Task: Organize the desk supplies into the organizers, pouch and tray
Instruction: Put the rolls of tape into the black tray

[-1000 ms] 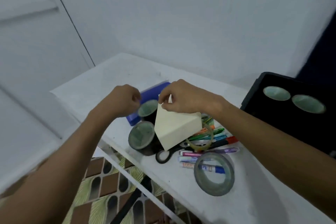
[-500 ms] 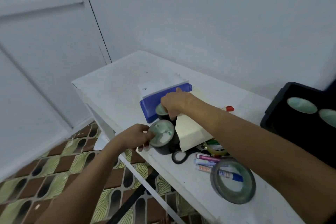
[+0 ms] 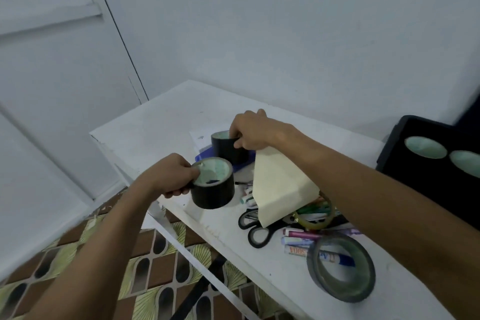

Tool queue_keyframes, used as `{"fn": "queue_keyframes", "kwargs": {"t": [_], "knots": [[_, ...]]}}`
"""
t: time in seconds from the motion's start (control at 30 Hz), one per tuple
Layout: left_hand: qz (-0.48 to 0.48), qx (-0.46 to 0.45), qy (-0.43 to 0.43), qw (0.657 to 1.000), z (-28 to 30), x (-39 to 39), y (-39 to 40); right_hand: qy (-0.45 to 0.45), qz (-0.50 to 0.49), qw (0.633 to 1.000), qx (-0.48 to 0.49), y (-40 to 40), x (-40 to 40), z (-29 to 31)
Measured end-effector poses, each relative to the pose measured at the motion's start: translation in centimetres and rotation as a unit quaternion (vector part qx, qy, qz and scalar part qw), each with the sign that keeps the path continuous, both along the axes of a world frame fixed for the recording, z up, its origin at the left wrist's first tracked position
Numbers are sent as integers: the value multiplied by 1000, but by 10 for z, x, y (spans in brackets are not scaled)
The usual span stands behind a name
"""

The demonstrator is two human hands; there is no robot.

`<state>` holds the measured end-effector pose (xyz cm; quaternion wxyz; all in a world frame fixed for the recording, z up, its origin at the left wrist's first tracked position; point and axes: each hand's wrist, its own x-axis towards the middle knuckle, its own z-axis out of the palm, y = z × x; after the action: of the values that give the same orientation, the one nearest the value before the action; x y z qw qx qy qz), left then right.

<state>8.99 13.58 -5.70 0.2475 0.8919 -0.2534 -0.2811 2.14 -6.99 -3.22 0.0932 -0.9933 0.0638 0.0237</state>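
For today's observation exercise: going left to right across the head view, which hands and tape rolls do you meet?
Left hand → black tape roll it grips → second black roll → right hand holding it → large grey roll lying flat → two rolls in the black tray.

A plain room in a home is showing here: a white desk [image 3: 161, 122] is standing in a corner against bare pale walls [image 3: 285, 34], beside a white panelled door [image 3: 52, 73], and brown and green patterned tiles [image 3: 145, 262] are covering the floor below the desk.
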Motion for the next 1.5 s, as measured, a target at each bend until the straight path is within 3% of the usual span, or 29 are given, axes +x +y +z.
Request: {"fn": "queue_keyframes", "kwargs": {"t": [0.3, 0.53, 0.73, 0.93, 1.1, 1.23, 1.37, 1.5], "knots": [[-43, -59, -123, 990, 74, 12, -92, -169, -179, 969, 27, -73, -69, 66], [-204, -132, -126, 962, 96, -73, -231, -174, -366, 914, 18, -130, -222, 71], [-336, -120, -98, 929, 79, -180, -311, -125, -480, 868, -9, -127, -338, 53], [-391, -48, -113, 912, 47, -224, -336, -79, -505, 859, -18, -110, -363, 20], [-389, -25, -125, 912, 37, -210, -344, -77, -487, 869, -48, -112, -344, 5], [-400, -10, -136, 907, 33, -199, -350, -75, -479, 875, -5, -117, -343, 9], [-443, 10, -173, 880, 28, -197, -356, -14, -464, 885, 36, -130, -350, 1], [-474, 37, -233, 848, 16, -200, -362, 28, -454, 891, 13, -135, -354, -20]]}}
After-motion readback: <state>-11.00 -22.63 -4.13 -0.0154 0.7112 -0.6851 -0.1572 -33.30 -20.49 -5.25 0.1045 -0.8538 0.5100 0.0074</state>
